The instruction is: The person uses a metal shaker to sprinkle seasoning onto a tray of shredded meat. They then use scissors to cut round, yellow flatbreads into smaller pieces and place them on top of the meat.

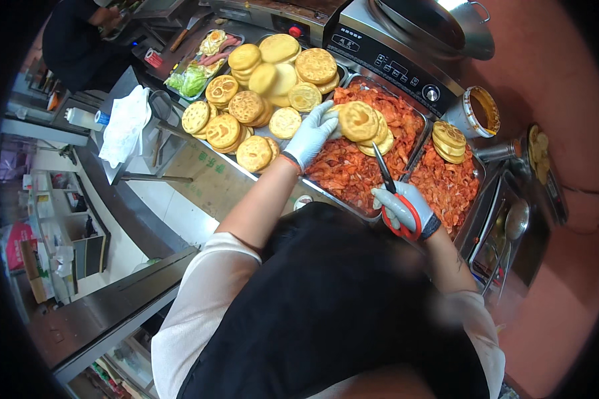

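My left hand (313,133), in a pale glove, grips the left edge of a round browned flatbread (358,120); more flatbreads lie under it, over a steel tray of red sauced meat pieces (329,172). Red-handled scissors (404,214) are in my gloved right hand (407,204), their blades pointing up to the lowest flatbread (379,144) of that group. Whether the blades touch it, I cannot tell. Stacks of round flatbreads (249,105) cover a tray to the left. Another small stack (448,142) rests on a second tray of red meat (444,187).
An induction cooker (389,60) stands behind the trays, with a sauce-smeared bucket (471,112) at its right. A tray with lettuce (188,81), eggs and sausages is at the back left. A metal ladle (516,219) lies right. Another person (80,45) is at the upper left.
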Action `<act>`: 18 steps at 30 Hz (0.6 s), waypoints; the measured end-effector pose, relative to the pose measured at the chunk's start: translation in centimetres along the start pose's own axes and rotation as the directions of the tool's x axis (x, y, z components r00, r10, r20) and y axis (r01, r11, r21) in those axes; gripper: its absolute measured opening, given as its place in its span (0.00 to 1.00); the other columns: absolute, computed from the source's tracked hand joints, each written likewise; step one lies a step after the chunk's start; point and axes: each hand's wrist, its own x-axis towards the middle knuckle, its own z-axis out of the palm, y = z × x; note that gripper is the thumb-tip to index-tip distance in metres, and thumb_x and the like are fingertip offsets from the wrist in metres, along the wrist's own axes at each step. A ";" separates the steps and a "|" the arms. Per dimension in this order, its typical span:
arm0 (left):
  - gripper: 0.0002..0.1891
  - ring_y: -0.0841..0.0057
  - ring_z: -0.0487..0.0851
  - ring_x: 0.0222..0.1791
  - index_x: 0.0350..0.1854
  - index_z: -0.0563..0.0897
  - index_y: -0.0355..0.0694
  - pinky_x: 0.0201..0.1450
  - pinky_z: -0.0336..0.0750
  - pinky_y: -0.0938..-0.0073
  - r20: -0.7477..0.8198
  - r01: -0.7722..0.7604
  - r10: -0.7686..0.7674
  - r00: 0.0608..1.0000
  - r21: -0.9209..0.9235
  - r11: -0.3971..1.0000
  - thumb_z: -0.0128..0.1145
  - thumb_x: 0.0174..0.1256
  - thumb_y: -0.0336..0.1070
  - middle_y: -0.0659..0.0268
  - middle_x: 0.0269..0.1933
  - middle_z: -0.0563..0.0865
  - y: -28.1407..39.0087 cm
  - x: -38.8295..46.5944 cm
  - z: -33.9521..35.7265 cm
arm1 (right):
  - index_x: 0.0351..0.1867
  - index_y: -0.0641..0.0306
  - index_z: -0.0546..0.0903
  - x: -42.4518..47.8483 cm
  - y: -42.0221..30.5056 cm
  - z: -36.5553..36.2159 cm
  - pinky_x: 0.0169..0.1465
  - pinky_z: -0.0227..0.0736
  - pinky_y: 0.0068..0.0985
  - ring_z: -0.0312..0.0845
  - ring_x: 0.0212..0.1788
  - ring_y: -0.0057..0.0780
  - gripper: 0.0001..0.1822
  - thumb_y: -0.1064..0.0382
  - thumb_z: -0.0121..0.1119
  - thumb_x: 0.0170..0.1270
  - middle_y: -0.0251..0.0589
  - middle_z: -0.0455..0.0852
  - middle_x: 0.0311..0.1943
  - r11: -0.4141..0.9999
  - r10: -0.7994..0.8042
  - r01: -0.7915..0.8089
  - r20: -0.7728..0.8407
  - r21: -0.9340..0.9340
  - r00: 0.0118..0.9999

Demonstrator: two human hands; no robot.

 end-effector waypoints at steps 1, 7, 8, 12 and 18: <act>0.31 0.65 0.80 0.66 0.77 0.68 0.37 0.66 0.76 0.67 -0.046 -0.072 0.091 0.995 0.319 0.945 0.60 0.75 0.38 0.51 0.69 0.80 -1.8 1.5 -2.3 | 0.31 0.63 0.81 -0.3 0.4 -0.2 0.18 0.60 0.19 0.65 0.10 0.19 0.18 0.52 0.60 0.77 0.31 0.73 0.10 0.999 -0.029 0.029 -0.009 0.018 1.000; 0.19 0.54 0.86 0.54 0.61 0.79 0.39 0.57 0.80 0.56 0.048 -0.026 0.085 0.995 0.969 -0.244 0.54 0.69 0.31 0.51 0.55 0.86 -2.7 4.6 -10.6 | 0.32 0.64 0.80 0.7 3.9 -1.9 0.20 0.63 0.21 0.66 0.11 0.21 0.16 0.56 0.58 0.78 0.32 0.75 0.11 0.990 0.003 0.009 -0.082 0.140 0.997; 0.18 0.53 0.86 0.54 0.60 0.79 0.39 0.56 0.81 0.57 0.060 -0.035 0.078 0.995 0.956 -0.292 0.53 0.69 0.30 0.52 0.54 0.86 -3.3 4.7 -11.1 | 0.32 0.63 0.80 0.5 3.5 -1.5 0.20 0.63 0.20 0.68 0.11 0.20 0.16 0.55 0.58 0.78 0.32 0.75 0.12 0.990 -0.006 0.017 -0.082 0.140 0.997; 0.14 0.53 0.87 0.54 0.56 0.80 0.39 0.55 0.82 0.57 0.066 -0.059 0.009 0.998 0.931 -0.359 0.52 0.70 0.28 0.51 0.54 0.87 -3.9 5.5 -11.0 | 0.32 0.63 0.80 0.0 1.3 -0.6 0.19 0.63 0.19 0.70 0.12 0.20 0.17 0.53 0.59 0.78 0.31 0.76 0.12 1.000 -0.020 0.021 -0.039 0.014 0.999; 0.12 0.52 0.89 0.50 0.48 0.82 0.29 0.49 0.83 0.57 -0.232 0.189 0.118 0.966 0.937 0.293 0.53 0.68 0.31 0.47 0.50 0.90 1.6 2.8 -10.9 | 0.34 0.64 0.80 -0.1 0.1 -0.3 0.21 0.66 0.19 0.71 0.13 0.19 0.17 0.52 0.60 0.78 0.30 0.76 0.14 1.000 0.004 -0.005 -0.031 -0.016 1.000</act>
